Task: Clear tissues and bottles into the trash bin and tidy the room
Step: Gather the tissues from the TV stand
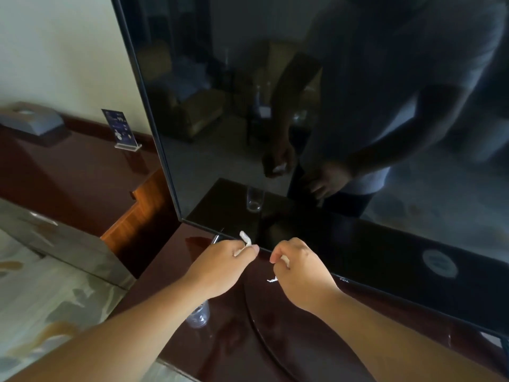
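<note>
White tissue (246,239) is sticking out of the left hand (225,263), which is pinching it. The right hand (301,271) is pinching another bit (285,261), mid-frame by the TV (330,106). I'd be grabbing the scrap (272,280) lying on the worktop (316,340) too, minding the glass (198,312) lower down.

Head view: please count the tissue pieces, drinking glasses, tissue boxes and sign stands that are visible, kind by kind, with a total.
Tissue pieces: 3 (one pinched by the left hand, one by the right hand, one small scrap on the cabinet)
Drinking glasses: 1
Tissue boxes: 1
Sign stands: 1
Total: 6
</note>
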### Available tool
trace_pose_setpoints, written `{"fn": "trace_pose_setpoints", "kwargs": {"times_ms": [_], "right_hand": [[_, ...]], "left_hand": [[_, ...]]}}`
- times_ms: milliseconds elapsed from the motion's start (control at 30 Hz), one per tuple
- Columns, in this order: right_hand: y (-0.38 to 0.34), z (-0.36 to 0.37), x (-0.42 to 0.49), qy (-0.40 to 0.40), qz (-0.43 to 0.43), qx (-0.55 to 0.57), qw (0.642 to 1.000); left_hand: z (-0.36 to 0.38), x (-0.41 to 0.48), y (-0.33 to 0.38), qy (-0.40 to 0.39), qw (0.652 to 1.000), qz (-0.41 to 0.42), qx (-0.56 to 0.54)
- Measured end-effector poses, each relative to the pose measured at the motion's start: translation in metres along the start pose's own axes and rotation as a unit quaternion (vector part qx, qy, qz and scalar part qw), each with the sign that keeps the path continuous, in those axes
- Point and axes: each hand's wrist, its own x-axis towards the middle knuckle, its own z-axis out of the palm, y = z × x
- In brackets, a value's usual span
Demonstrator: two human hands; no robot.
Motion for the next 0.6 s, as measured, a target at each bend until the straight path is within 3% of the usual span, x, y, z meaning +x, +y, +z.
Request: {"fn": "trace_pose_setpoints", "kwargs": {"times_ms": [133,333,600], "right_hand": [[0.003,-0.018,-0.017,-0.007,-0.006,0.009,1.000],[0.015,-0.041,-0.051,-0.001,0.004,0.008,1.000],[0.024,-0.069,-0.102,0.074,0.063,-0.024,0.995]], "left_hand": [[0.014,-0.016,0.018,0.033,0.999,0.000,-0.020],[0.032,-0.034,0.047,0.001,1.000,0.013,-0.018],[0.046,-0.046,0.088,-0.046,0.987,0.148,0.034]]}}
